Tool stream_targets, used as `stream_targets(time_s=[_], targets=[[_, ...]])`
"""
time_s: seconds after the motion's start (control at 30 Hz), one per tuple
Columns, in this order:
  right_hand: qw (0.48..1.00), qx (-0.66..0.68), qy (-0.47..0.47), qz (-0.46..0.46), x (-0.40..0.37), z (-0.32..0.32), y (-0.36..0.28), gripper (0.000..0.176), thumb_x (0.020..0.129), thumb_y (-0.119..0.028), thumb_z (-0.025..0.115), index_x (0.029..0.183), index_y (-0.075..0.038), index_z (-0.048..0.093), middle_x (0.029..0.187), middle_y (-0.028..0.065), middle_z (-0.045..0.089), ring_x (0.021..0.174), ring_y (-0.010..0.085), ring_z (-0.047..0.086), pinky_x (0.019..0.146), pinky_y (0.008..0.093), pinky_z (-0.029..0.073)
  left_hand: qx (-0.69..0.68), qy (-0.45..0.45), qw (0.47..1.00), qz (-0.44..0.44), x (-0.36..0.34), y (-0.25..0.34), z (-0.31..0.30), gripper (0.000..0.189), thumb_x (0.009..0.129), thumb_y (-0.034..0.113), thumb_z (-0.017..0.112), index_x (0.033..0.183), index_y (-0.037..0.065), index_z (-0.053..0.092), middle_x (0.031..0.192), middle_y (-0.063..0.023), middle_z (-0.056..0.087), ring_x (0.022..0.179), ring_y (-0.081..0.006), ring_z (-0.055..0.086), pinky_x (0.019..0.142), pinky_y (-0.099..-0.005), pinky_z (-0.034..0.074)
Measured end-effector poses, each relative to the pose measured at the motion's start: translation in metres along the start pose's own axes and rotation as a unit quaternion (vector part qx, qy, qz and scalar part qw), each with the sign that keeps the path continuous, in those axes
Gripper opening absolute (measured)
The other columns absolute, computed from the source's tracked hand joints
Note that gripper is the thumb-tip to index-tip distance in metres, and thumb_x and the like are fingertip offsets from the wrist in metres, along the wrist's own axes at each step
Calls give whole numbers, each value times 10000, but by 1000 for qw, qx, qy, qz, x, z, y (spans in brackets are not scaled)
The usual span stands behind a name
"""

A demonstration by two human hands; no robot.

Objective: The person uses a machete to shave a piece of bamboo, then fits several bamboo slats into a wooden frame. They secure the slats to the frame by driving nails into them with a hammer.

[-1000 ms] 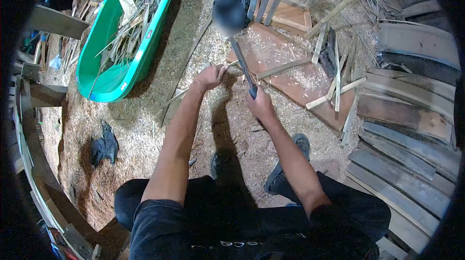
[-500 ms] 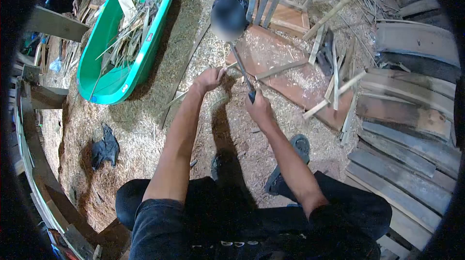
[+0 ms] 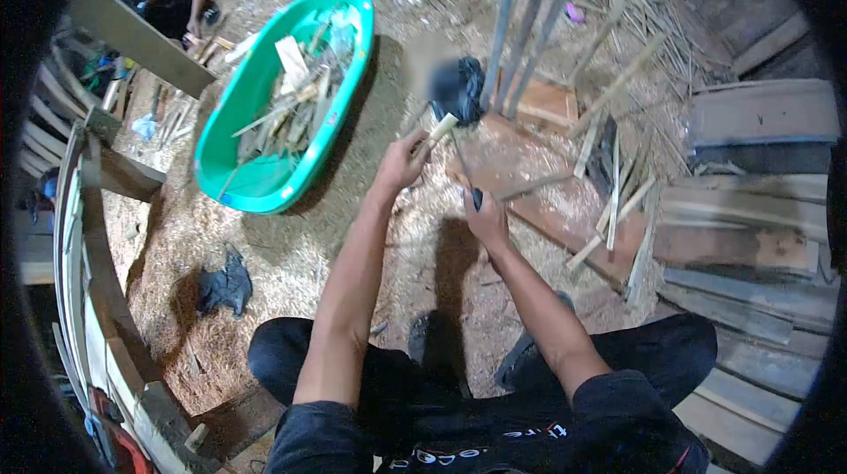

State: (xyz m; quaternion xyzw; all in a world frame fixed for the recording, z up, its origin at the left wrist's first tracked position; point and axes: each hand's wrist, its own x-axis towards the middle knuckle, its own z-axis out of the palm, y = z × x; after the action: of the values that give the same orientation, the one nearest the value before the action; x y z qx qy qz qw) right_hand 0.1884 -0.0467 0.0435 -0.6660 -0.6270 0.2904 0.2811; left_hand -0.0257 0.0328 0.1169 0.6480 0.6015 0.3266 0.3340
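Note:
My left hand (image 3: 404, 163) is closed around a pale wooden strip (image 3: 438, 130), whose near end angles up to the right. In my right hand (image 3: 485, 220) is a long-bladed knife, gripped by its black handle (image 3: 477, 199). Its thin blade (image 3: 461, 154) points away from me and crosses close by the end of the strip. Both hands are out in front of my knees, over ground strewn with shavings. Just beyond them lies a black plastic bag (image 3: 468, 90), partly blurred.
A green tub (image 3: 207, 176) of wood scraps stands at the left. A reddish board (image 3: 551, 231) with loose sticks lies ahead to the right, near upright posts (image 3: 529, 41). Stacked planks (image 3: 750, 209) line the right side. Another person (image 3: 176, 2) crouches at the far left.
My view has shifted, so the surroundings sit lower and mostly further right. The strip in my left hand now tilts up towards the right, and the knife blade has changed its angle.

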Motion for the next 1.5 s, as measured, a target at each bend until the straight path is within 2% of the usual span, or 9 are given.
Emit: stream_targets(time_s=[0.2, 0.3, 0.47, 0.63, 0.8, 1.0, 1.2, 1.33, 1.5], targets=[[977, 122, 52, -169, 102, -38, -63, 417, 1003, -359, 545, 920, 34, 659, 809, 213, 667, 755, 344, 652, 679, 440, 499, -140, 67, 984, 86, 31, 75, -51, 288, 981, 220, 615, 1094, -40, 666, 816, -65, 698, 734, -127, 629, 675, -299, 498], [929, 325, -16, -178, 168, -105, -146, 363, 1045, -293, 522, 1079, 28, 687, 930, 42, 699, 819, 105, 602, 755, 294, 490, -200, 39, 977, 66, 37, 144, -80, 301, 997, 214, 595, 1107, -52, 682, 840, -68, 714, 703, -115, 648, 632, -259, 508], [880, 416, -85, -211, 157, -201, -231, 310, 981, -244, 639, 1087, 39, 708, 980, 54, 722, 893, 91, 639, 808, 255, 512, -246, 7, 967, 64, 32, 202, -87, 330, 1028, 275, 549, 1054, -24, 686, 840, -58, 712, 661, -105, 617, 615, -254, 492], [909, 328, -70, -248, 130, -235, -233, 249, 956, -172, 681, 1118, 16, 710, 980, 36, 719, 860, 90, 648, 781, 246, 534, -264, -23, 958, 105, 17, 212, -69, 294, 1013, 213, 583, 1007, -57, 698, 826, -90, 717, 682, -139, 680, 636, -282, 553], [855, 442, -170, -211, 120, -262, -233, 245, 928, -122, 703, 1125, 24, 705, 1014, 73, 728, 885, 108, 672, 801, 247, 544, -185, -11, 978, 94, -10, 253, -100, 304, 1010, 230, 590, 1043, -51, 704, 816, -69, 713, 724, -114, 666, 664, -266, 545], [852, 441, -109, -258, 106, -277, -239, 239, 925, -92, 698, 1136, 20, 692, 970, 48, 723, 846, 106, 669, 811, 254, 552, -160, -39, 984, 73, -9, 248, -92, 281, 1000, 224, 611, 1088, -29, 695, 868, -62, 720, 791, -92, 644, 717, -265, 527], [894, 345, -124, -259, 116, -279, -217, 376, 900, -228, 750, 1175, 13, 665, 1069, 91, 689, 1001, 139, 640, 885, 264, 533, -230, -59, 969, 73, 3, 233, -70, 253, 991, 236, 624, 1056, 1, 694, 908, -43, 721, 815, -110, 663, 729, -281, 538], [916, 19, -345, -204, 118, -287, -185, 466, 849, -324, 792, 1169, -8, 671, 1107, 87, 680, 1054, 191, 631, 928, 326, 529, -307, 48, 950, 24, 9, 239, -71, 264, 989, 276, 629, 1087, 44, 706, 925, -6, 692, 802, -87, 638, 695, -255, 530], [888, 47, -421, -181, 106, -261, -167, 343, 885, -258, 750, 1117, -12, 690, 1081, 104, 686, 981, 171, 635, 817, 332, 548, -285, 22, 958, 24, 21, 236, -65, 293, 996, 305, 620, 1119, 51, 697, 921, 9, 664, 813, -83, 611, 713, -267, 530]])
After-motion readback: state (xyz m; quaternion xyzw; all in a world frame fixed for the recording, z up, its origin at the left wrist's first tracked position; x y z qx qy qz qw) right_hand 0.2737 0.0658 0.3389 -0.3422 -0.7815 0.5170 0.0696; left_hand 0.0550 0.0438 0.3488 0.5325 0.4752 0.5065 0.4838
